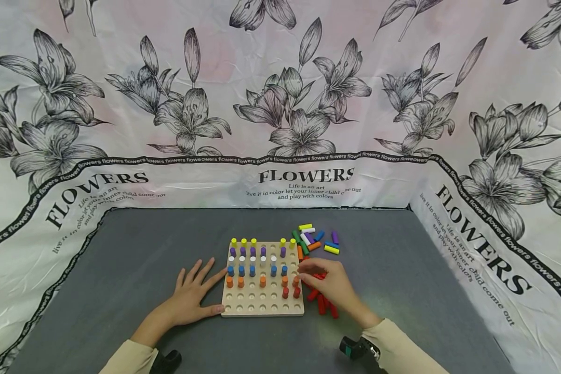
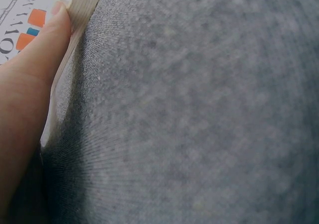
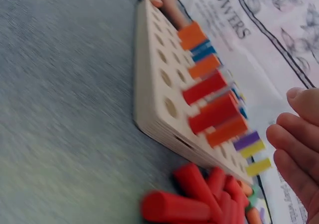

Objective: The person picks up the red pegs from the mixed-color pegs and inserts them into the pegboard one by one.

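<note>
A wooden peg board (image 1: 262,310) lies on the grey table, with rows of yellow, purple, white, blue, orange and red pegs standing in it. My left hand (image 1: 189,298) is spread flat at its left side, thumb and index finger touching the edge. In the left wrist view the thumb (image 2: 52,42) rests against the board's side (image 2: 84,7). Over the right edge hovers my right hand (image 1: 332,285), near the blue and orange rows. Its fingers (image 3: 294,139) are loosely bent in the right wrist view, and I see no peg between them and the thumb.
Loose red pegs (image 1: 321,304) lie beside the board, partly under the right hand. Behind them is a scattered pile of mixed pegs (image 1: 314,246) in green, white, purple, blue, orange and yellow. A flower-printed cloth (image 1: 304,182) walls the table at back and sides.
</note>
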`<action>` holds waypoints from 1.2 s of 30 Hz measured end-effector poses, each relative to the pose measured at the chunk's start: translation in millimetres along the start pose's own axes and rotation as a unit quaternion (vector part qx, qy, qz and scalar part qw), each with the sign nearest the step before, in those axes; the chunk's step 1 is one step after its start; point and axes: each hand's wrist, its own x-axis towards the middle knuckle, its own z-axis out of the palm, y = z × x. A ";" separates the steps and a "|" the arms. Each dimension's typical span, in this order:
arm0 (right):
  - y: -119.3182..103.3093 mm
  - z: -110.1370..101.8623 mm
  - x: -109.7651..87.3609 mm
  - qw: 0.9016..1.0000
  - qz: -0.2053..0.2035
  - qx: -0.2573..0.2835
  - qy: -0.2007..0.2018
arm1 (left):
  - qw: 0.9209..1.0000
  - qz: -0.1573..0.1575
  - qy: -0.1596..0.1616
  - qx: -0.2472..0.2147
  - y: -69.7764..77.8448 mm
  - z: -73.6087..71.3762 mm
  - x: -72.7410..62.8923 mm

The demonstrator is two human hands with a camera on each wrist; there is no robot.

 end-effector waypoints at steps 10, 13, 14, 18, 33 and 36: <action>2.1 -23.8 13.7 0.998 0.059 -0.016 -0.010 | 1.000 0.010 0.013 -0.010 -1.6 0.4 -0.2; 7.8 -27.2 17.2 0.997 0.065 -0.027 -0.011 | 1.000 0.015 0.021 -0.014 -2.0 1.0 -0.2; 9.1 -28.0 17.9 0.997 0.068 -0.030 -0.012 | 1.000 0.015 0.021 -0.014 -1.9 0.9 -0.3; 19.5 -30.3 21.3 0.996 0.075 -0.040 -0.023 | 1.000 0.007 0.010 -0.002 -2.2 1.3 0.3; 53.8 -37.5 32.4 0.988 0.101 -0.057 -0.102 | 0.999 0.025 0.031 -0.018 -4.8 4.5 0.0; 59.0 -38.6 34.4 0.986 0.107 -0.064 -0.111 | 0.999 0.031 0.036 -0.023 -6.8 6.7 0.3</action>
